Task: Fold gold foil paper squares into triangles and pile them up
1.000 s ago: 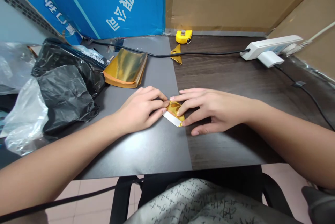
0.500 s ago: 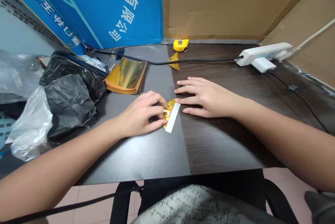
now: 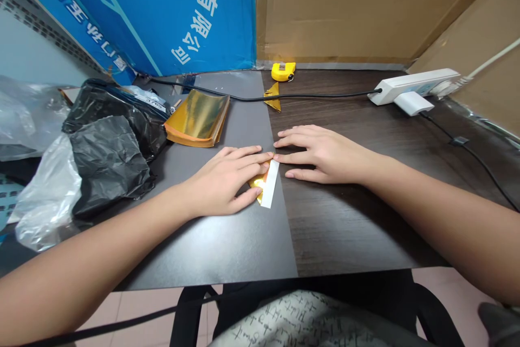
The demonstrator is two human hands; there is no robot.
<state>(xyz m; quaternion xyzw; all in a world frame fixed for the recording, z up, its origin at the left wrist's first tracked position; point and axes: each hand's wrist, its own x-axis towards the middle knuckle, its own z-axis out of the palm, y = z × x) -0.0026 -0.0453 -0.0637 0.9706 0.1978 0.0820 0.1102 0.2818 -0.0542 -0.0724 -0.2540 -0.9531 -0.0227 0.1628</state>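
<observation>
A small piece of folded gold foil paper [image 3: 255, 182] with a white strip [image 3: 270, 183] along its right edge lies on the table before me. My left hand [image 3: 227, 180] rests flat over the foil, fingers stretched out and pressing on it, hiding much of its upper part. Palm down on the dark wood side, my right hand [image 3: 320, 155] has its fingers spread, one fingertip touching the top corner of the strip. Behind my left hand sits a stack of gold foil sheets [image 3: 199, 117]. A folded gold triangle [image 3: 273, 98] lies farther back.
A yellow tape measure [image 3: 283, 71] stands at the back by the cardboard wall [image 3: 333, 17]. A black cable [image 3: 317, 96] crosses to a white power strip [image 3: 418, 84] at right. Black and clear plastic bags [image 3: 114, 152] are heaped at left.
My left hand's fingers have gone from curled at the foil to stretched out flat over it, reaching toward the strip's top. My right hand has stayed nearly in place.
</observation>
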